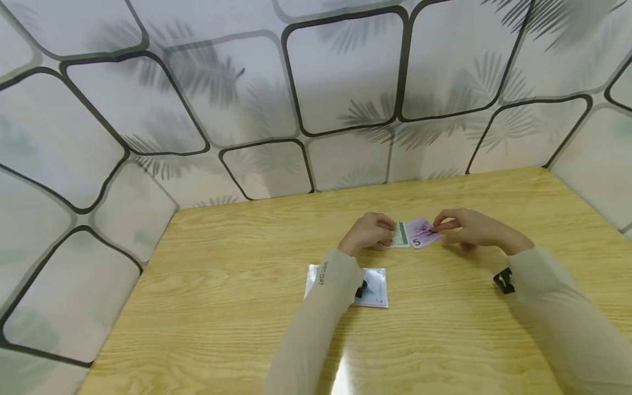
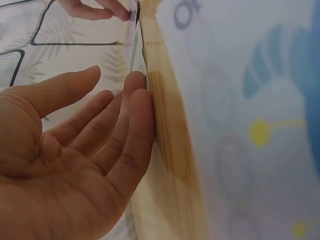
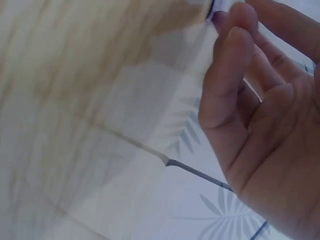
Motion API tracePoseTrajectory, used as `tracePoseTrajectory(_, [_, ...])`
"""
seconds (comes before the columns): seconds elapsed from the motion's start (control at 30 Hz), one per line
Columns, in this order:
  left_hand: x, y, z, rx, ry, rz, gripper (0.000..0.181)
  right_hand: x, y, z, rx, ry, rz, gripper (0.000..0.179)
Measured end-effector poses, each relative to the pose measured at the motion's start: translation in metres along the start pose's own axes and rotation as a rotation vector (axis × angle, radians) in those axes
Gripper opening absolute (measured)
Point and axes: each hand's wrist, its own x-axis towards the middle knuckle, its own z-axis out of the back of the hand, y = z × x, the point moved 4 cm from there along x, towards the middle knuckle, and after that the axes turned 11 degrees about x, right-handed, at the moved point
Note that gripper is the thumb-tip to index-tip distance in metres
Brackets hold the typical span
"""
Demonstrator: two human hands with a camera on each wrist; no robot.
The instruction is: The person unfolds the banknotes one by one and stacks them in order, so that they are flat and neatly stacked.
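Observation:
My right hand [image 1: 469,226] pinches the right edge of a small purple card [image 1: 421,232] marked with a 5 and dark branch-like lines. Only a sliver of that purple card [image 3: 212,9] shows beyond the fingertips in the right wrist view. Beside it lies a pale card [image 1: 402,235] with a green border stripe, its left part hidden under my left hand [image 1: 371,230]. The left fingers are loosely bent, their tips resting on the pale card; the left wrist view shows this hand [image 2: 95,145] with thumb apart from the fingers.
A shiny pale blue packet [image 1: 376,288] lies on the wooden table [image 1: 222,296] under the left forearm, which partly covers it. Patterned curtain-like walls [image 1: 345,71] enclose the table's back and sides. A black wrist piece [image 1: 504,281] hangs by the right cuff.

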Motion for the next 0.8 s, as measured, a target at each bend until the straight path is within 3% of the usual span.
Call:
tracePoseTrajectory(0.17, [0.001, -0.006, 0.001, 0.055, -0.082, -0.004, 0.027, 0.000, 0.001, 0.008, -0.005, -0.106, -0.007, 0.029])
tracePoseTrajectory(0.33, [0.005, -0.016, -0.002, 0.003, -0.153, -0.016, 0.025, 0.002, 0.001, 0.020, 0.019, -0.255, -0.042, 0.035])
tracePoseTrajectory(0.57, [0.009, -0.027, -0.016, -0.090, -0.152, 0.041, 0.024, 0.006, -0.004, 0.023, 0.116, -0.231, -0.149, 0.040])
tracePoseTrajectory(0.8, [0.009, -0.032, -0.026, -0.061, -0.125, 0.094, 0.021, 0.007, -0.006, 0.023, 0.111, -0.226, -0.197, 0.042])
